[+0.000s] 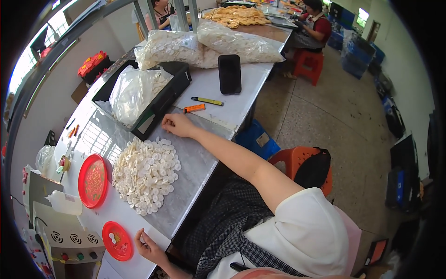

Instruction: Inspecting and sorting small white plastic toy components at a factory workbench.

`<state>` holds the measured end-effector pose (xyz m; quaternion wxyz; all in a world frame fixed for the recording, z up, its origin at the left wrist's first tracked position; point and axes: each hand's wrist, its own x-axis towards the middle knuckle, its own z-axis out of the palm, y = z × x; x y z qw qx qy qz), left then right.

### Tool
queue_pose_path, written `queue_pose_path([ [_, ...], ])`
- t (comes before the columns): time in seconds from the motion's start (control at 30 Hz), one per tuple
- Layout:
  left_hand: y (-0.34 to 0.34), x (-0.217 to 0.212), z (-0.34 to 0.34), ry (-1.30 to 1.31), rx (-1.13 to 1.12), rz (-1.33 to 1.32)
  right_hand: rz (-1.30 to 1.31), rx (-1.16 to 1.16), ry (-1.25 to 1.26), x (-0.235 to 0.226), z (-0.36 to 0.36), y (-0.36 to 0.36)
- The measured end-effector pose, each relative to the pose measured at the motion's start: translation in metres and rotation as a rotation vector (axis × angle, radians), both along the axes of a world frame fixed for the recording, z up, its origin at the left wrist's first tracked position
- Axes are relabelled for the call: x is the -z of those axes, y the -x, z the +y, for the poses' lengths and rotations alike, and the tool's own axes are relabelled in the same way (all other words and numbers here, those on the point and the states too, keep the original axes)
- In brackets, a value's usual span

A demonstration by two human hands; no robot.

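A large pile of white, round, button-like discs (146, 174) lies on the grey tabletop. My right hand (179, 124) is just beyond the pile, next to the black crate (174, 81). Its fingers are curled together at the tips; whatever they may hold is too small to make out. At the near end, my left hand (149, 247) is beside a small red plate (124, 251) carrying a few white discs (112, 238). The left fingers are loosely bent and apart, with nothing visible in them. A larger red tray (94, 181) with a printed pattern stands left of the pile.
The crate holds a clear plastic bag (132, 93). Beyond are an orange lighter (194, 108), a yellow cutter (207, 101), a phone (230, 74) and bags of discs (176, 46). A white bottle (65, 202) and control box (69, 232) stand left. A person (316, 25) sits far off.
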<state>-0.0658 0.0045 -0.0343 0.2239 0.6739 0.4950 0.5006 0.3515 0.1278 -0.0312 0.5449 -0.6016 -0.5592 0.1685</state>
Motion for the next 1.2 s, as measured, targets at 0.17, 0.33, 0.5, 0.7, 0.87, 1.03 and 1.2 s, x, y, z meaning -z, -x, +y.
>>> queue_pose_path([
  [0.17,-0.009,-0.013,-0.005,0.012,-0.002,-0.052,-0.039,0.015,-0.016,-0.005,0.001,0.0],
  [0.33,-0.002,-0.01,-0.004,0.013,0.053,0.014,0.02,-0.011,-0.025,0.003,-0.007,0.003],
  [0.5,0.002,-0.01,-0.011,0.068,0.004,-0.044,-0.024,-0.006,0.013,-0.006,-0.01,0.016],
  [0.7,-0.006,-0.013,-0.01,0.107,-0.001,-0.004,-0.038,0.019,-0.049,0.016,0.0,-0.003],
  [0.87,-0.006,-0.016,-0.008,0.145,-0.027,-0.015,-0.051,0.019,0.04,0.0,0.0,-0.002],
  [1.03,-0.008,-0.017,-0.006,0.201,-0.047,-0.006,-0.018,-0.001,0.073,0.003,0.003,-0.004],
  [1.2,-0.011,-0.015,-0.005,0.062,-0.021,-0.046,-0.023,-0.007,0.079,-0.001,-0.003,0.0],
])
